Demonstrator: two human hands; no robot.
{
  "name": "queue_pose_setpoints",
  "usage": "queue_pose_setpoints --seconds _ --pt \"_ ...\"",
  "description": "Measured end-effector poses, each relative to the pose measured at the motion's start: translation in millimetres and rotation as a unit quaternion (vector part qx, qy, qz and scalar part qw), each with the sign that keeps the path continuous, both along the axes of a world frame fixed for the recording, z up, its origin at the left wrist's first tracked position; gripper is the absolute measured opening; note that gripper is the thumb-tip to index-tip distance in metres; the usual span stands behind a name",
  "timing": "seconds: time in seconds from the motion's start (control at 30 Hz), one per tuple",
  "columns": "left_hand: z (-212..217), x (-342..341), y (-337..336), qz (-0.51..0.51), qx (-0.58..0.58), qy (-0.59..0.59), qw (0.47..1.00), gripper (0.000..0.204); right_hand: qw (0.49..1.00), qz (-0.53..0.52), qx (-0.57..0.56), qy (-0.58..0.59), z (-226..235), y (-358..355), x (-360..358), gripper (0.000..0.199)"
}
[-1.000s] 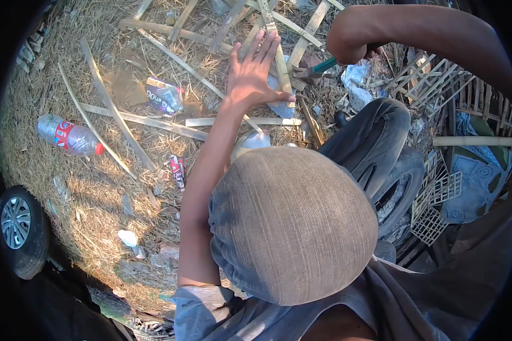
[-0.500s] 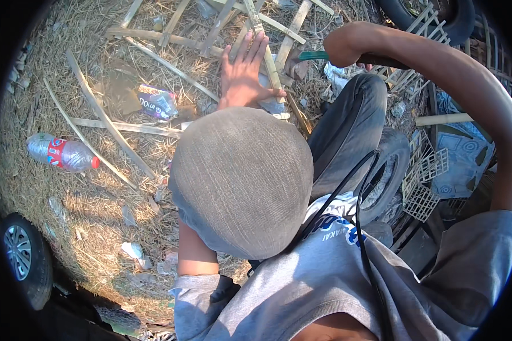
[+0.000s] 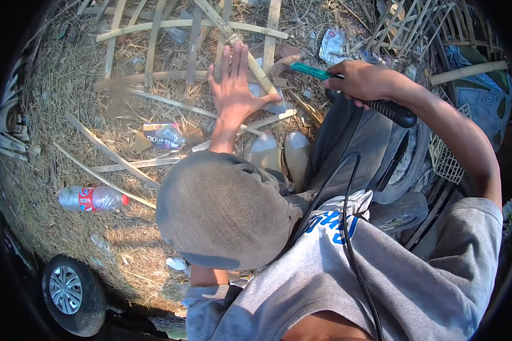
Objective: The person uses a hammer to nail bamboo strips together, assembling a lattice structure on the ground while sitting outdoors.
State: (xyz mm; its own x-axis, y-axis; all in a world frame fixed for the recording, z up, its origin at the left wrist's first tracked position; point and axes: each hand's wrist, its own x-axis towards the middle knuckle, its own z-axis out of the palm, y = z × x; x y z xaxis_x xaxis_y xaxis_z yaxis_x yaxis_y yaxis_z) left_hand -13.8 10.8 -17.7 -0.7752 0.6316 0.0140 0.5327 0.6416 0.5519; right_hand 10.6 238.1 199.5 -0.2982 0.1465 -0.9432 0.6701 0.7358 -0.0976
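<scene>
My left hand (image 3: 233,96) lies with its fingers spread on a bamboo slat (image 3: 256,65), which crosses a loose lattice of bamboo strips (image 3: 193,24) on the straw-covered ground. My right hand (image 3: 361,80) is closed round a hammer (image 3: 310,70) with a green shaft and a black grip end. The hammer's rusty head is low beside the slat's near end, just right of my left hand; I cannot tell whether it touches the slat. My bent left knee (image 3: 224,210) in grey cloth covers part of my left arm.
A plastic bottle with a red cap (image 3: 92,199) and a purple packet (image 3: 164,136) lie at left among loose bamboo strips (image 3: 111,145). A car wheel (image 3: 74,295) stands at lower left. On the right are a tyre (image 3: 407,170), a plastic grid (image 3: 446,159) and blue sheeting (image 3: 480,91).
The view has shifted. My right hand has come down and left, bringing the hammer's head from partly blurred to plainly seen beside the slat. My left hand stays spread on the slat.
</scene>
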Motion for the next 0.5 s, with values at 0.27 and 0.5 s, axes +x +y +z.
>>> queue_pose_setpoints --seconds 0.27,0.5 --pt "2 1 5 -0.009 -0.016 0.003 1.000 0.151 0.992 0.091 0.031 -0.076 8 -20 -44 0.044" --pt "1 1 4 -0.005 -0.016 0.005 1.000 0.153 0.979 0.179 -0.091 0.023 -15 -27 -52 0.036"
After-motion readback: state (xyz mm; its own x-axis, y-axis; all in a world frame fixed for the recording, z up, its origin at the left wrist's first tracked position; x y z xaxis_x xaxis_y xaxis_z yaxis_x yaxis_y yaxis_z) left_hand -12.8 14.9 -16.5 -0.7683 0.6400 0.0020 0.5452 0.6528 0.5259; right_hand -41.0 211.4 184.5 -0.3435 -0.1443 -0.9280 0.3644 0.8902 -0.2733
